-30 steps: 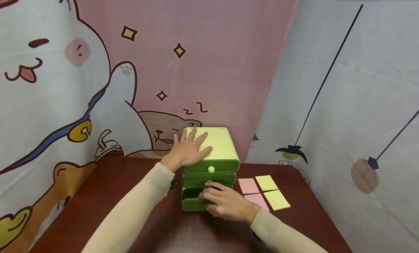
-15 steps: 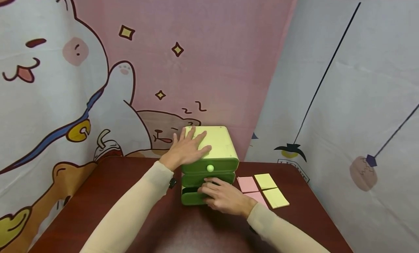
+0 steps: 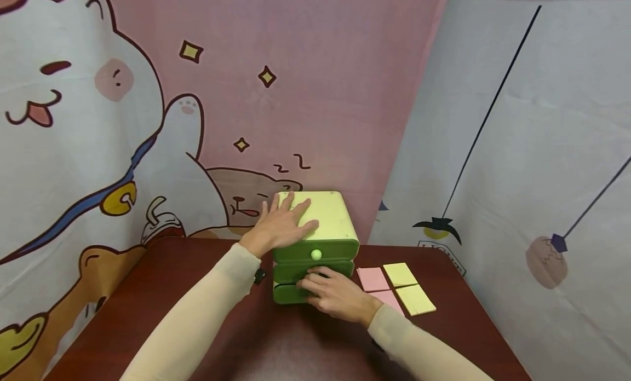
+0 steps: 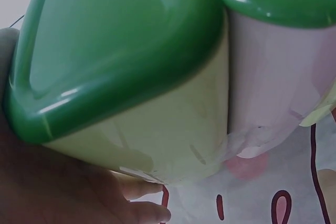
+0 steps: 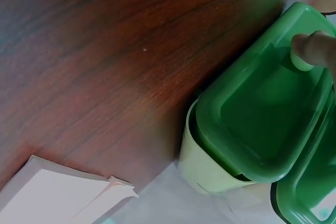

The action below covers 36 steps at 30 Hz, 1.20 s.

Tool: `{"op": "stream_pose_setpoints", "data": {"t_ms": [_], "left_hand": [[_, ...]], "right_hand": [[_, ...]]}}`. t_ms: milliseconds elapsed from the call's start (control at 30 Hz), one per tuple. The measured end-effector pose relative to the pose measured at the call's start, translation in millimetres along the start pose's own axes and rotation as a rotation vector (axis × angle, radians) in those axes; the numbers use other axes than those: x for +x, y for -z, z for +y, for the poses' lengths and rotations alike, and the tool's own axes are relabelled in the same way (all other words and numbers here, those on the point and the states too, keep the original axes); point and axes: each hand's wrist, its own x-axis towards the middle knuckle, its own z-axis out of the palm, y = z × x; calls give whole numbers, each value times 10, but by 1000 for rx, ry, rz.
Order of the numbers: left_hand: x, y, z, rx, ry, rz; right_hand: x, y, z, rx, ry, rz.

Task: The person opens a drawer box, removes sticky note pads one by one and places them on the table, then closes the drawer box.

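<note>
A small desktop drawer cabinet [image 3: 329,214] with a pale yellow-green shell and green drawer fronts stands on the table. My left hand [image 3: 278,227] lies flat on its top, fingers spread. At the lower front, my right hand [image 3: 337,296] has bent fingers at the bottom drawer [image 3: 290,295]. The right wrist view shows a digit of that hand on the light green drawer knob [image 5: 301,63]; the other fingers are out of that view. Only a narrow dark gap shows above the bottom drawer's front. The top drawer [image 3: 291,253] sits flush, its round knob [image 3: 316,255] exposed.
Right of the cabinet, pink sticky notes [image 3: 373,279] and yellow sticky notes [image 3: 416,299] lie in a two-by-two group on the dark red-brown table [image 3: 207,293]. A cartoon-printed cloth [image 3: 315,96] hangs close behind the cabinet.
The bottom drawer has slid inward, its dark opening shrinking to a thin line. My right hand has moved in with it. My left hand has stayed on the cabinet top.
</note>
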Motion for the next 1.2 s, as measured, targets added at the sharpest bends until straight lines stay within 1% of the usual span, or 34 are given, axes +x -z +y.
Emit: {"op": "stream_pose_setpoints", "data": {"t_ms": [300,633,933,1067,1200], "left_hand": [[-2,12,19,13,-2,12],[-6,-3,28,17,-6,11],[-9,-28,20,19,-29,23],[-11,-13,10,20,-24,25],[-9,-20,6,31,-22,29]], "right_hand": [[30,-26,18,-30,1,15],[56,-27,8,-62,-3,-45],[60,-28,-25,7,-40,-51],[106,-3,-44,69,-70,-44],[132,54,-77,155,-86,-30]]}}
